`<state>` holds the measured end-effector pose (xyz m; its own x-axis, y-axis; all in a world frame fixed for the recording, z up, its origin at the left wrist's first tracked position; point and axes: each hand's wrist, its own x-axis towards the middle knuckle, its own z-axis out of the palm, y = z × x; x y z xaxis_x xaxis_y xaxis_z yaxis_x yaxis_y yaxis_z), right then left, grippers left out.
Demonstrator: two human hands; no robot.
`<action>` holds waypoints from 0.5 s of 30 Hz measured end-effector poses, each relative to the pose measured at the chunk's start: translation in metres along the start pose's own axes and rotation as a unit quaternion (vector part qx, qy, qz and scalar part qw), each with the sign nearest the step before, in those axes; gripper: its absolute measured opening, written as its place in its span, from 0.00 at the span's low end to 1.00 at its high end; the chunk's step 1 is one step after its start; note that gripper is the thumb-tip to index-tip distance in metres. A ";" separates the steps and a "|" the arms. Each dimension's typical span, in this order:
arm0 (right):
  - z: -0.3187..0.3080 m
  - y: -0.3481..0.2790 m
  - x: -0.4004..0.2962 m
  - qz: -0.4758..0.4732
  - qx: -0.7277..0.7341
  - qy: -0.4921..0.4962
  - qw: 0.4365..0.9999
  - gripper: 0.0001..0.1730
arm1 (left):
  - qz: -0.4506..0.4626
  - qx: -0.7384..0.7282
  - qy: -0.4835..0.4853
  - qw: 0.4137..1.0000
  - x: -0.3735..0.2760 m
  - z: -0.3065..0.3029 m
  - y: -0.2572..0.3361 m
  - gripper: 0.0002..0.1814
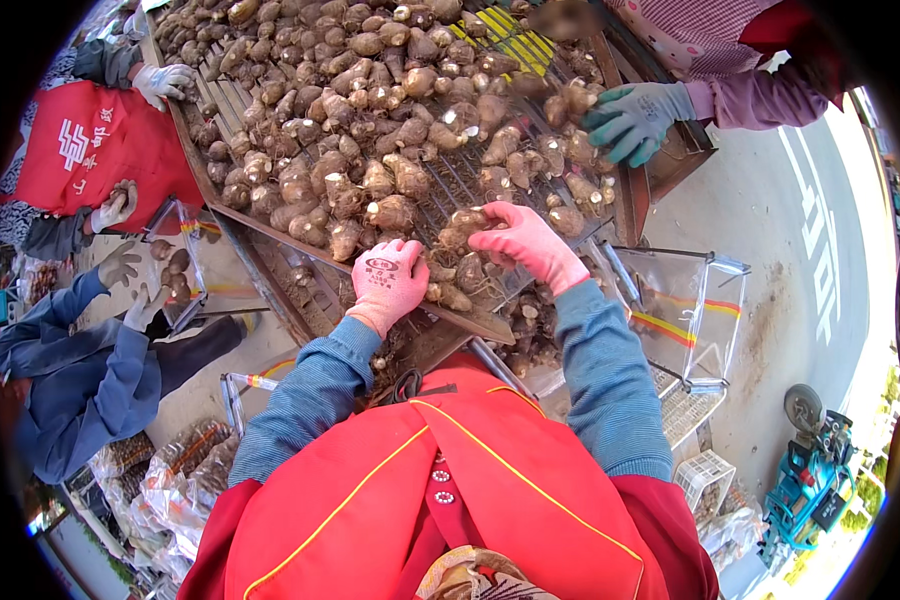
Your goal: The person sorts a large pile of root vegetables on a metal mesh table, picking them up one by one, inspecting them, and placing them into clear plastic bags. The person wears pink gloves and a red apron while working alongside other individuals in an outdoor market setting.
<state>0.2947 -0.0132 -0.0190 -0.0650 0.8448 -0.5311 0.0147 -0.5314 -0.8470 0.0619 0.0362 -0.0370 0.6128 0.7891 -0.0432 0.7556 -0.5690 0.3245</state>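
Note:
Many brown taro corms (390, 214) with hairy roots and pale cut ends lie heaped on a slatted metal sorting table (225, 112). My left hand (390, 283), in a pink rubber-coated glove, rests at the table's near edge beside the corms, its fingers curled; whether it holds anything is hidden. My right hand (521, 244), in a matching glove, has its thumb and forefinger on a rooty taro corm (461, 229) above the slats. More corms (461, 274) lie between my two hands, near the table's narrow mouth. Below that mouth, further corms (529, 322) are gathered.
A co-worker's green-gloved hand (637, 120) touches corms at the right; another's white-gloved hand (163, 82) is at the left edge. A person in blue (90, 375) bends at the lower left. Framed clear bags (667, 307), a white crate (705, 476) and a teal machine (810, 480) stand around.

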 end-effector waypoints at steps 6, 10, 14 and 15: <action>0.015 0.057 -0.086 -0.189 0.510 -0.076 0.836 0.34 | -0.001 -0.008 0.001 1.000 0.000 0.001 0.002 0.08; 0.022 0.098 -0.121 -0.284 0.642 -0.034 0.711 0.30 | 0.017 -0.015 0.003 1.000 0.001 0.006 -0.003 0.08; -0.005 0.194 -0.191 -0.220 0.745 0.141 0.614 0.23 | 0.009 -0.026 0.000 1.000 0.000 0.001 -0.003 0.08; -0.015 0.225 -0.218 -0.194 0.767 0.193 0.580 0.22 | 0.008 -0.023 -0.002 1.000 0.000 0.002 -0.003 0.08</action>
<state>0.3275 -0.3158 -0.0943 0.4655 0.7134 -0.5239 -0.8515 0.5224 -0.0452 0.0597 0.0372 -0.0395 0.6259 0.7788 -0.0405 0.7340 -0.5707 0.3682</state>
